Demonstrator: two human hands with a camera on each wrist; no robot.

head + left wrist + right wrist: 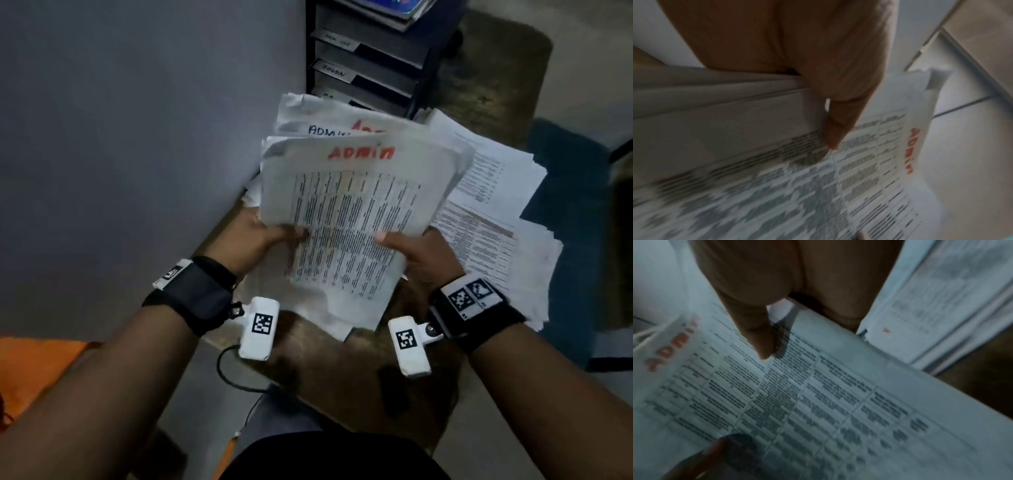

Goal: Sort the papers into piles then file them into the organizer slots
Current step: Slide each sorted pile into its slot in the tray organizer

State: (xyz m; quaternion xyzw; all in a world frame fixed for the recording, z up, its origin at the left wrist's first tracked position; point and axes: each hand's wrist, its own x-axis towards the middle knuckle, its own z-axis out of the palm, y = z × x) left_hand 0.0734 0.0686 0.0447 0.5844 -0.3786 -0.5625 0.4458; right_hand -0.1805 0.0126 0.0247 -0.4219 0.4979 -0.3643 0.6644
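Two hands [260,236], one organizer [363,58]

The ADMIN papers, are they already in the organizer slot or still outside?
Outside. Left hand and right hand both grip the ADMIN stack in front of the organizer.

1. You hold a sheaf of papers [346,219] at the centre, your left hand [253,236] gripping its edge at 9 o'clock and your right hand [414,253] at 3 o'clock.
2. Behind the sheaf, toward 12 o'clock, stands the organizer [370,58], its slots stacked one over another.
3. More papers [493,205] lie spread on the surface at 3 o'clock, partly under the sheaf.
4. A wall [137,120] stands at 9 to 11 o'clock, beside the organizer.
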